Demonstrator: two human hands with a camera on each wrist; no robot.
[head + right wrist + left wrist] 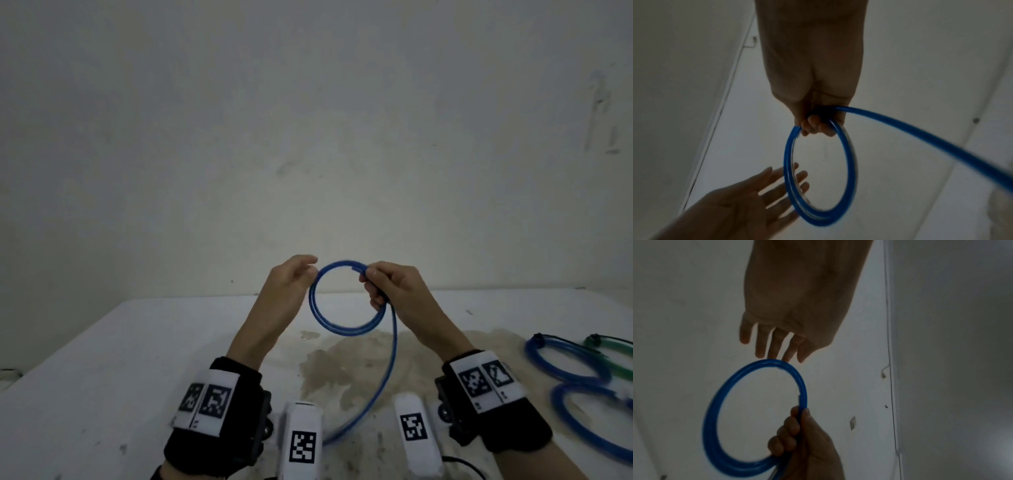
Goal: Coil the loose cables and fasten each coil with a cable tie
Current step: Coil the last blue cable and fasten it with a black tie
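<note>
A blue cable (339, 327) is wound into a round coil of about two turns, held up in the air above the white table (137, 359). My right hand (387, 287) grips the coil at its right side, fingers curled round the strands (816, 126). The loose tail (387, 377) hangs from that hand down to the table; it sweeps right in the right wrist view (920, 134). My left hand (294, 277) is beside the coil's left edge, fingers straight and spread (772, 345), tips just off the coil (760, 402), holding nothing.
At the table's right edge lie tied coils: two blue ones (561, 359) (589, 421) and a green one (613, 356). A brownish stain (349, 370) marks the tabletop under my hands. A plain wall stands behind the table.
</note>
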